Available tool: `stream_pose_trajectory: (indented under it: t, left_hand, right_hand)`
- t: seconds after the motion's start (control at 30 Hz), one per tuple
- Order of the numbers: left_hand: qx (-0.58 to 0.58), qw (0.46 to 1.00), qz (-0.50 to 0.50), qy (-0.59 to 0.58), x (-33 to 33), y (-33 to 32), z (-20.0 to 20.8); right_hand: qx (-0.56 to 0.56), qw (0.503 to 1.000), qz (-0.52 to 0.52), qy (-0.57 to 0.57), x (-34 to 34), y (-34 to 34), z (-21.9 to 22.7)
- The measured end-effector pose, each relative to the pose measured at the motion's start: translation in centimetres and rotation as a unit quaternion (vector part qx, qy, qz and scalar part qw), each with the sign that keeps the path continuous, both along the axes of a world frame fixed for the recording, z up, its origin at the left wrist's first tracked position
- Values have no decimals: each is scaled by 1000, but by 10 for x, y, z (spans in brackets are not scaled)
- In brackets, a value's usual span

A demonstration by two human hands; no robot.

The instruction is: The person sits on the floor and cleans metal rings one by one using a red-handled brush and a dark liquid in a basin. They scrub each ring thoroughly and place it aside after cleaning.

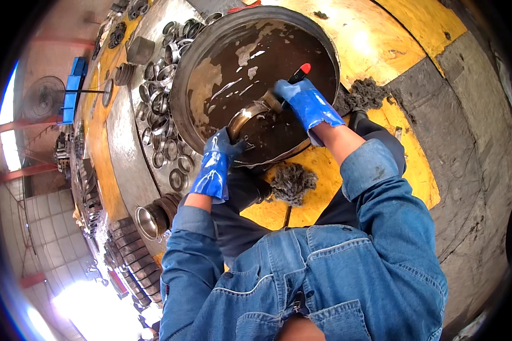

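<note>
Both my hands wear blue rubber gloves and are over a round basin (183,108) of dark, murky liquid. My left hand (217,153) grips the near left edge of a shiny, brownish metal ring (242,120) held tilted at the liquid's surface. My right hand (306,101) is closed round a black-handled brush (297,74) with a red end. The brush's head, blurred, meets the far right part of the ring. Part of the ring is hidden by the dark liquid and by the brush.
Many loose metal rings (159,122) lie left of the basin. A stack of larger rings (151,220) stands nearer on the left. Grey metal-wool clumps lie between my legs (293,184) and right of the basin (367,95). A fan (44,96) stands far left.
</note>
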State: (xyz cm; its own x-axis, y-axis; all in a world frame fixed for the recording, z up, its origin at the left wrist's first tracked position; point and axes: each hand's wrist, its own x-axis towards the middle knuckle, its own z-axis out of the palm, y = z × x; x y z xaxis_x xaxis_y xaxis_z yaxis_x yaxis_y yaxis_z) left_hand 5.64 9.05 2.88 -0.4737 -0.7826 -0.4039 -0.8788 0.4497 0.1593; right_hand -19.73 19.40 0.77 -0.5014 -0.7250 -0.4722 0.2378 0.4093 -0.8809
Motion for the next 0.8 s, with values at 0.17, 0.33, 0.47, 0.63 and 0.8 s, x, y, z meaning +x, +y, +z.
stream_pose_trajectory:
  t: [0.17,0.33,0.47,0.63,0.8]
  left_hand:
    - [-63,984,-165,12,-78,-5,35]
    - [-93,964,-241,-64,-101,-10,11]
    - [-94,984,-150,-22,-111,-5,6]
    - [-74,991,22,112,-33,11,-10]
    - [-46,979,-2,200,-13,7,-29]
  right_hand:
    - [71,992,31,101,-14,-16,-64]
    - [165,928,179,281,9,-18,-16]
    - [213,912,181,299,-17,-20,-25]
    - [29,984,96,150,-23,-20,18]
    - [-212,918,181,283,34,-14,20]
